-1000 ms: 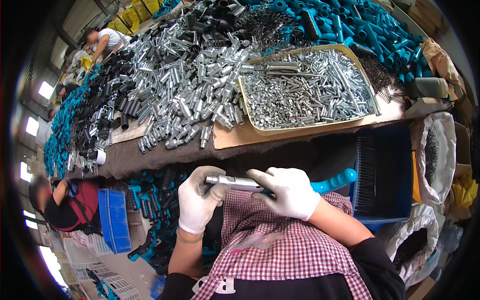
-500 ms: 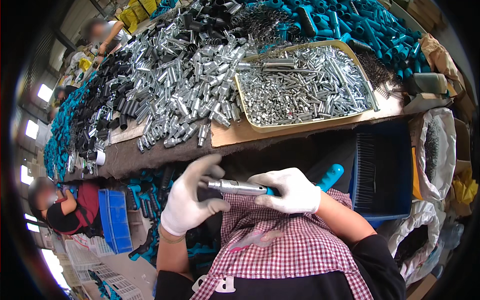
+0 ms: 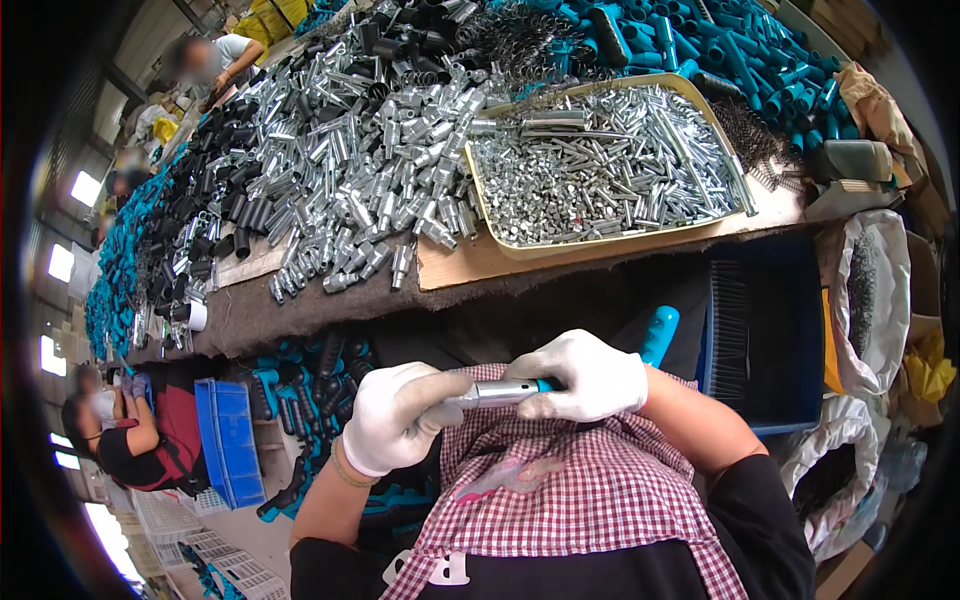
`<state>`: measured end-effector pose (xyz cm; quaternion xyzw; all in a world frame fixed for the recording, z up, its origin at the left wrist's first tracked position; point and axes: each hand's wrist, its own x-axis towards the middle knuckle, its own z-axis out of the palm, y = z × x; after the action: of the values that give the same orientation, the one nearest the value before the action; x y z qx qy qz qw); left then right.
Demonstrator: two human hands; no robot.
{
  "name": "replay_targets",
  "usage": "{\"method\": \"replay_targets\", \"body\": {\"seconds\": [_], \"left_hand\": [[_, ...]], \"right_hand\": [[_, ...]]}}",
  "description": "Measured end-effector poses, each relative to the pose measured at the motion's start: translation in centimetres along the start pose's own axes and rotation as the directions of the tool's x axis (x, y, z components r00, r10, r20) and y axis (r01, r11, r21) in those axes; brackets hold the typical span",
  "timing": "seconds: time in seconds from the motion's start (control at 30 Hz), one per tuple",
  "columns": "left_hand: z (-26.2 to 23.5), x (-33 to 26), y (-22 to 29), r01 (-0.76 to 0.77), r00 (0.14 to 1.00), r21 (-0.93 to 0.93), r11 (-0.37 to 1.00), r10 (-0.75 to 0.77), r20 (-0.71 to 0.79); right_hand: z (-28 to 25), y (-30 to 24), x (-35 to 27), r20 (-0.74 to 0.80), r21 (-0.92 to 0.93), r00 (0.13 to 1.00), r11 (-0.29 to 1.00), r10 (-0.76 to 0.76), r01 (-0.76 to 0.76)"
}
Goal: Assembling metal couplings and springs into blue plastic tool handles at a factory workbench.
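A tool with a silver metal barrel (image 3: 503, 392) and a teal collar lies across my lap, held between both gloved hands. My left hand (image 3: 402, 415), in a white glove, has its fingers closed round the barrel's left end and covers the tip. My right hand (image 3: 588, 374), gloved likewise, wraps the part at the teal collar. Past the right hand a rounded teal handle (image 3: 659, 335) sticks up; its link with the barrel is hidden behind the hand. A checked apron (image 3: 575, 490) lies under the hands.
On the table ahead, a shallow yellow-rimmed tray (image 3: 600, 236) holds small metal pins. Heaped silver metal fittings (image 3: 345, 235) and teal tubes (image 3: 770, 75) surround it. Blue bins (image 3: 228, 440) stand left and right. White sacks (image 3: 885, 330) stand at right. Other people work at left.
My left hand has closed from open, spread fingers onto the barrel's end. The tool sits slightly lower, and the teal handle has tipped more upright.
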<state>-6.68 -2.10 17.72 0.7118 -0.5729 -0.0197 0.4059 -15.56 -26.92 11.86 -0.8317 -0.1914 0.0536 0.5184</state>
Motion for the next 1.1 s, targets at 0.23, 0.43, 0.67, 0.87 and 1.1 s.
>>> {"method": "replay_targets", "body": {"seconds": [0.23, 0.43, 0.67, 0.87, 1.1], "left_hand": [[-0.4, 1.3, -0.4, -0.162, 0.986, 0.023, 0.987, 0.161, 0.033], [1.8, -0.5, 0.0, 0.098, 0.992, -0.126, 0.987, -0.108, -0.071], [5.7, -2.5, -2.3, 0.575, 0.490, -0.791, 0.207, -0.862, 0.131], [1.2, -0.5, -0.3, -0.099, 0.990, -0.004, 0.995, 0.099, 0.099], [-1.6, 2.1, 1.3, 0.267, 0.963, 0.043, 0.963, -0.268, 0.015]], "right_hand": [[-0.5, 0.3, 0.4, 0.240, 0.328, 0.971, 0.942, -0.008, -0.074], [0.5, -0.3, 0.2, 0.009, 0.150, 0.999, 0.988, -0.035, 0.033], [3.2, -1.1, 0.8, -0.229, -0.645, 0.974, 0.750, -0.005, -0.147], [-1.2, 1.0, 0.4, 0.496, 0.568, 0.868, 0.749, 0.020, -0.342], [-0.9, -0.8, 0.6, -0.026, 0.176, 0.999, 0.984, 0.037, -0.032]]}}
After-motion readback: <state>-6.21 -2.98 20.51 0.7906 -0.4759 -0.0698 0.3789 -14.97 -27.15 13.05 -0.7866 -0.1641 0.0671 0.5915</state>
